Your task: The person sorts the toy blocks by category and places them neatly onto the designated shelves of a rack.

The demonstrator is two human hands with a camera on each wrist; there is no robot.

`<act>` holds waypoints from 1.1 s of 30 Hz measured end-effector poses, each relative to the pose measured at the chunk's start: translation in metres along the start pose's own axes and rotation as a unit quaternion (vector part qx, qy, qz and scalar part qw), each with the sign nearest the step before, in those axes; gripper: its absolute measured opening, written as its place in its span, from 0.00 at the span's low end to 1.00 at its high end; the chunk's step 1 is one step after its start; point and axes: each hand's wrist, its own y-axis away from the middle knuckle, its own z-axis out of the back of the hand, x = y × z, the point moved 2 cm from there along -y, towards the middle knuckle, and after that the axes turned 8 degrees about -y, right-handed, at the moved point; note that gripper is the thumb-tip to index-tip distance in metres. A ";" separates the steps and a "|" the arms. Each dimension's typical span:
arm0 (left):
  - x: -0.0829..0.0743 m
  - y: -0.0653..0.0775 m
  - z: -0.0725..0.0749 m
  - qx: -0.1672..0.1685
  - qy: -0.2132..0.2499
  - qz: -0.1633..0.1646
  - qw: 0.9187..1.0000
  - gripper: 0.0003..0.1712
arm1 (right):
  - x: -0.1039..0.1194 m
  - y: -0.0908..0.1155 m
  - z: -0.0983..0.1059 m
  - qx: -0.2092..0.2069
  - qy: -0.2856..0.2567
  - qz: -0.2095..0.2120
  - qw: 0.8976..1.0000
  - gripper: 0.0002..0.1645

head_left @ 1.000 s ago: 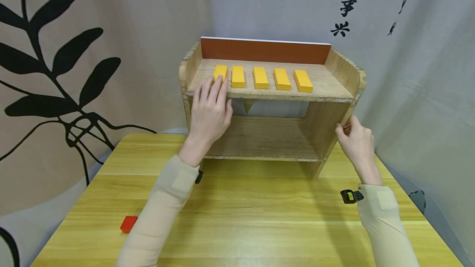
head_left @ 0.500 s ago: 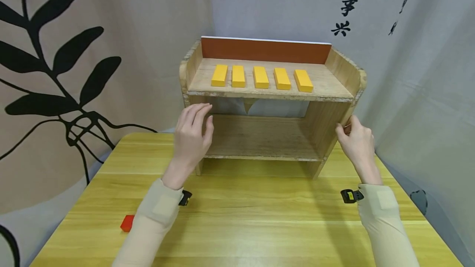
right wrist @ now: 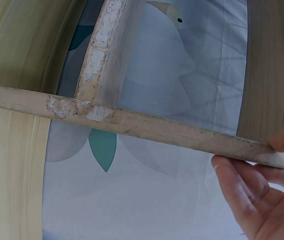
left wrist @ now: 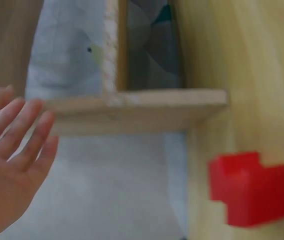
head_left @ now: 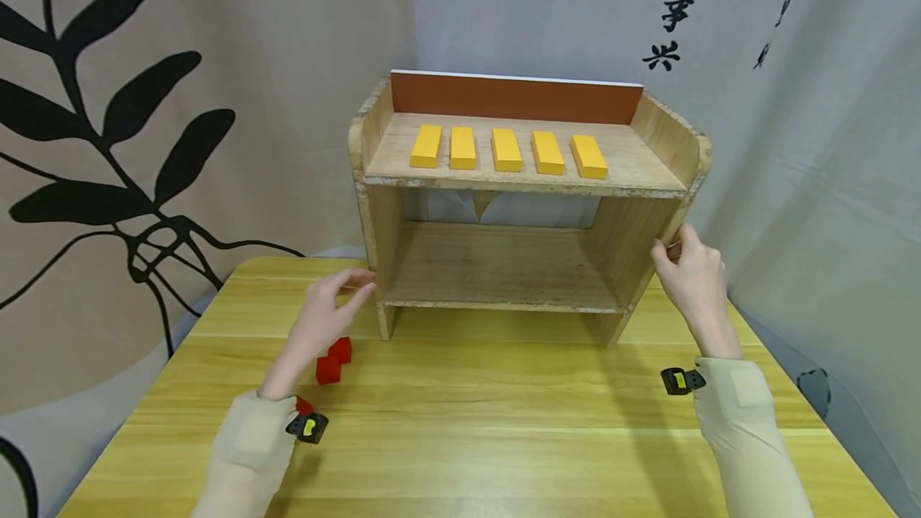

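A small wooden shelf [head_left: 504,266] with two boards stands on the table. On its upper board several yellow blocks [head_left: 507,152] lie in a row. My right hand [head_left: 691,278] grips the shelf's right side panel [right wrist: 171,132], thumb on one face and fingers on the other. Left of the shelf, my left hand [head_left: 327,314] is in the air holding nothing, its fingers loosely bent and spread in the left wrist view. Below it on the table are red blocks [head_left: 328,370], one partly hidden by the left wrist; two overlap in the left wrist view.
The wooden table [head_left: 504,438] extends toward me in front of the shelf. A brown-red strip [head_left: 514,98] backs the upper board. Behind hang pale curtains [head_left: 532,14], with black plant drawings on the left and written characters on the right.
My left hand has come off the leftmost yellow block and moved down and left, beside the shelf. Red blocks formerly behind the left arm now show. The right hand keeps its grip.
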 end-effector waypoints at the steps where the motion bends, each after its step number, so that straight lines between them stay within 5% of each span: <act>1: 0.006 0.003 0.000 0.017 0.001 0.010 1.000 0.14 | 0.000 0.000 0.000 0.000 0.000 0.000 1.000 0.16; 10: 0.048 0.026 -0.004 0.133 -0.017 0.083 0.987 0.15 | -0.001 0.000 0.000 0.004 0.000 -0.001 1.000 0.16; 19: 0.072 0.037 -0.012 0.238 0.005 0.134 0.962 0.22 | -0.001 0.000 -0.001 0.003 0.000 -0.001 1.000 0.16; 24: 0.080 0.042 -0.014 0.259 -0.006 0.161 0.953 0.25 | 0.000 -0.001 0.000 0.001 -0.001 -0.003 1.000 0.16; 33: 0.081 0.044 -0.020 0.257 -0.007 0.187 0.948 0.23 | -0.001 -0.001 -0.001 -0.001 -0.002 -0.005 1.000 0.16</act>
